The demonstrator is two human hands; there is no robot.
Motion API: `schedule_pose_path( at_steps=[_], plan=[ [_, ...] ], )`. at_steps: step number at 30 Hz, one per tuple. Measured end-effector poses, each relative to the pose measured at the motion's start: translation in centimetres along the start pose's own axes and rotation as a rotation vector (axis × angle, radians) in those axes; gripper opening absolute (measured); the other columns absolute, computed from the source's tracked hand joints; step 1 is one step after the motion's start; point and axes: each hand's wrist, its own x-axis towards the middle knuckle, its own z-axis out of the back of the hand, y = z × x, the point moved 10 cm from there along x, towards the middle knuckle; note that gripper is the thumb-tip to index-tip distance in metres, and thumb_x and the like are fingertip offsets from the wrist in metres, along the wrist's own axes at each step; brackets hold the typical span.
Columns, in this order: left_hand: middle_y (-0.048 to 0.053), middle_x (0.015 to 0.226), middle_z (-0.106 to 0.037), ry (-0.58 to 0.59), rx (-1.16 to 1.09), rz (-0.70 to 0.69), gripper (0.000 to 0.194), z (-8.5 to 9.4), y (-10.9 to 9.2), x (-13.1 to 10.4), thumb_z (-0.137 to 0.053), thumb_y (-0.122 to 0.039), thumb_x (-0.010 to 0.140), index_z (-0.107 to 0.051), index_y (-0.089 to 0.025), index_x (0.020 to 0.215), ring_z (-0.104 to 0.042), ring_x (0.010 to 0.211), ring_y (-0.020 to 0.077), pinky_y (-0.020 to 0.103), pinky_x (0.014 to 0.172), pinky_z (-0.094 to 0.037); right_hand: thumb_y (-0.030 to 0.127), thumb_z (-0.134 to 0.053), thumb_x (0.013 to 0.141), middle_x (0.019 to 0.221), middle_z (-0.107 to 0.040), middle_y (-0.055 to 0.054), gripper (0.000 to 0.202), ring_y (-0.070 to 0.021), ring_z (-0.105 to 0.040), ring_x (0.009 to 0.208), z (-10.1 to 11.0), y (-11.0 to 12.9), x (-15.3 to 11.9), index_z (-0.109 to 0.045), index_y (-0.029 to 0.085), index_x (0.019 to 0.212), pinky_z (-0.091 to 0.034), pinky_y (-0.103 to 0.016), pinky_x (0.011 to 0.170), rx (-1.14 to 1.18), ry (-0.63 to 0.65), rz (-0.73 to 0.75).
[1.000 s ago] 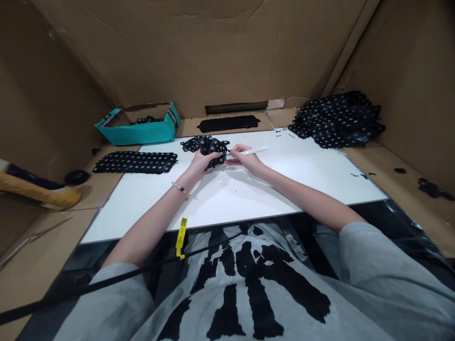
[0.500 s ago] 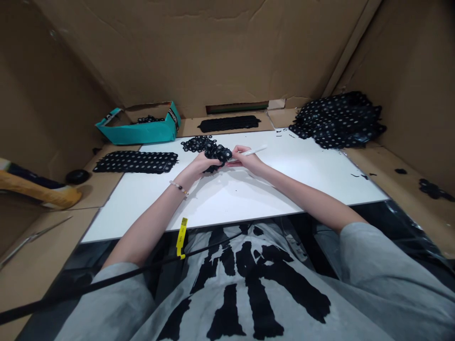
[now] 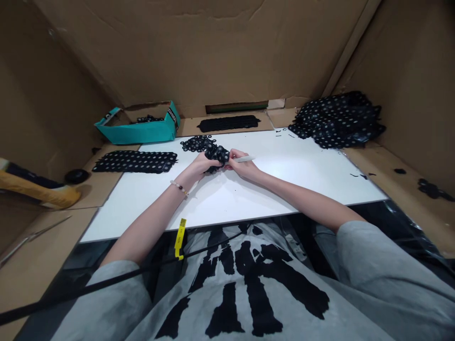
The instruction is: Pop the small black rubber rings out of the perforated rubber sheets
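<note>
My left hand [image 3: 203,165] grips a crumpled black perforated sheet [image 3: 216,154] just above the white board [image 3: 284,180]. My right hand [image 3: 241,166] holds a white pen-like tool [image 3: 245,159] and its fingertips also touch the sheet's right side. Right behind the sheet lies a small heap of black rings [image 3: 196,142] on the board.
A flat black sheet with white dots [image 3: 137,161] lies at the left, a teal box [image 3: 138,128] behind it. A black strip [image 3: 229,123] sits at the back. A pile of dotted black sheets [image 3: 337,119] fills the back right. Cardboard walls enclose the bench.
The sheet has been lifted and bunched up between both hands. The white tool has swung down and closer to the sheet. The arms have barely shifted.
</note>
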Motion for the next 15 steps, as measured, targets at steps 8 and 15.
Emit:
schedule_pose_path(
  at_steps=[8, 15],
  plan=[
    [0.004, 0.080, -0.072, 0.014, 0.001, 0.101, 0.040, 0.3, -0.5, -0.8, -0.086, -0.023, 0.058, -0.066, -0.017, 0.091, -0.066, 0.069, 0.0175, 0.024, 0.055, -0.050, 0.040, -0.068, 0.084, 0.073, -0.065, 0.001, 0.028, -0.0196, -0.072, 0.079, 1.8, 0.6, 0.6, -0.050, 0.023, 0.073, -0.059, -0.033, 0.075, 0.126, -0.072, 0.016],
    [0.008, 0.078, -0.073, 0.078, 0.048, 0.188, 0.035, 1.1, 0.4, -0.6, -0.090, -0.034, 0.060, -0.068, -0.017, 0.081, -0.067, 0.066, 0.0188, 0.026, 0.052, -0.049, 0.030, -0.071, 0.082, 0.069, -0.063, 0.003, 0.025, -0.0177, -0.071, 0.071, 2.5, -0.1, 1.1, -0.050, 0.022, 0.072, -0.061, -0.036, 0.078, 0.310, -0.120, -0.121]
  ],
)
